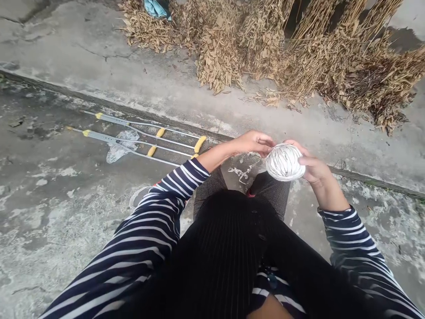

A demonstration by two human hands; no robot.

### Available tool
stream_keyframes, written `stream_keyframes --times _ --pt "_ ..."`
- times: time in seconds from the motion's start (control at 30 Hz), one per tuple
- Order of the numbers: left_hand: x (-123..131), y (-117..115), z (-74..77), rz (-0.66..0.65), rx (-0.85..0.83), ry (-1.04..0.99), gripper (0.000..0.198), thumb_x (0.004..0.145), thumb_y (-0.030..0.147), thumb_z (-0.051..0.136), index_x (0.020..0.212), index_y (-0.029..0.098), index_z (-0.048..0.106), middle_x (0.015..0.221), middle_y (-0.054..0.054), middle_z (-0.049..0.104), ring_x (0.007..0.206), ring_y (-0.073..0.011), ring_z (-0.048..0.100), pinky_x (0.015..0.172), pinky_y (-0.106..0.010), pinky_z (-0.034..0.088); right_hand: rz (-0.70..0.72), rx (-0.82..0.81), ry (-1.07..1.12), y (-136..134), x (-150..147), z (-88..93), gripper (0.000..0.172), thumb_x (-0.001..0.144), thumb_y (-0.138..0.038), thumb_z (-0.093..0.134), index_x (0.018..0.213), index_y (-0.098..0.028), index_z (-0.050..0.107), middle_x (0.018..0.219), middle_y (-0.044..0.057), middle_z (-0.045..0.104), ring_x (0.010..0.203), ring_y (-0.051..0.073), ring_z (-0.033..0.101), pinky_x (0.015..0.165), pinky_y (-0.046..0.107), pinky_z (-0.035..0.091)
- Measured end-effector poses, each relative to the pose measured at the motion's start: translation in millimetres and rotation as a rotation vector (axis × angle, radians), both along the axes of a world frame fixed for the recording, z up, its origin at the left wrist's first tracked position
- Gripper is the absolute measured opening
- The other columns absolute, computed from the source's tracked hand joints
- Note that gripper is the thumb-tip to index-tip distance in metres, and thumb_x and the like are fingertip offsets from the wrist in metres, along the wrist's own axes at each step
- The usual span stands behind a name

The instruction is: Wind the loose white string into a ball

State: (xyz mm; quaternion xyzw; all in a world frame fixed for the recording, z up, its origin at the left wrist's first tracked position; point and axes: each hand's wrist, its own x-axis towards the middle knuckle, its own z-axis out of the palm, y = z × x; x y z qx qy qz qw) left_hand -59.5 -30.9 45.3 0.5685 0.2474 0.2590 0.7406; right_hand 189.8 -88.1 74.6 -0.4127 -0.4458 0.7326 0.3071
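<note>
A ball of white cord (284, 163), wound in many crossing strands, is held up in front of my body above my knees. My right hand (312, 167) grips its right side, the thumb on the near face and the fingers behind it. At the ball's upper left edge, the bent fingers of my left hand (255, 142) press together on the cord; their tips are partly hidden. Loose white cord (241, 173) lies tangled on the ground between my legs.
Two metal crutches (146, 137) with yellow pads lie on the concrete at the left, over a clear plastic bag (122, 145). White loops (139, 195) show beside my left sleeve. Dried plant bundles (226, 48) and a blue cloth (156, 8) lie beyond a raised concrete edge (186, 104).
</note>
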Motion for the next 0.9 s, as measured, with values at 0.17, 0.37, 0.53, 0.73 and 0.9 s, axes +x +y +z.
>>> stream_keyframes --times 0.17,0.37,0.53,0.73,0.9 --pt "-19.2 16.1 1.7 -0.141 0.103 0.190 0.019 0.082 0.027 0.083 0.079 0.009 0.076 0.067 -0.005 0.071 0.056 -0.0101 0.064 0.060 -0.024 0.047 0.031 0.025 0.055 -3.1 8.9 -5.5 0.082 0.050 -0.049 0.093 0.121 -0.027 0.059 0.119 0.006 0.071 0.107 0.029 0.071 0.074 0.032 0.058" --pt "-51.4 43.2 -11.6 -0.061 0.090 0.286 0.023 0.088 0.027 0.075 0.073 0.009 0.074 0.070 -0.009 0.074 0.057 -0.0122 0.068 0.054 -0.021 0.047 -0.017 0.164 0.139 -0.9 13.6 14.1 0.077 0.050 -0.050 0.093 0.118 -0.026 0.066 0.111 0.006 0.073 0.104 0.026 0.072 0.087 0.038 0.059" --pt "-51.4 48.4 -18.2 0.017 0.070 0.322 0.020 0.091 0.019 0.068 0.074 0.009 0.073 0.067 -0.007 0.072 0.057 -0.0124 0.068 0.056 -0.021 0.053 -0.102 0.278 0.168 8.2 14.9 47.3 0.084 0.053 -0.045 0.095 0.131 -0.025 0.073 0.110 0.003 0.076 0.090 0.018 0.071 0.088 0.034 0.059" --pt "-39.2 49.7 -15.1 0.063 0.113 0.275 0.011 0.088 0.012 0.065 0.079 0.009 0.071 0.070 -0.005 0.074 0.060 -0.0103 0.069 0.060 -0.020 0.055 -0.249 0.464 0.242 14.9 16.8 81.8 0.077 0.051 -0.042 0.099 0.121 -0.015 0.080 0.104 0.004 0.080 0.087 0.020 0.075 0.096 0.037 0.064" --pt "-36.5 57.7 -21.6 0.087 0.130 0.282 0.014 0.089 0.009 0.061 0.079 0.009 0.072 0.074 -0.006 0.075 0.066 -0.0108 0.070 0.064 -0.021 0.057 -0.406 0.220 0.786 28.1 24.7 129.7 0.083 0.055 -0.011 0.094 0.136 -0.023 0.073 0.127 0.009 0.077 0.121 0.033 0.073 0.113 0.048 0.055"
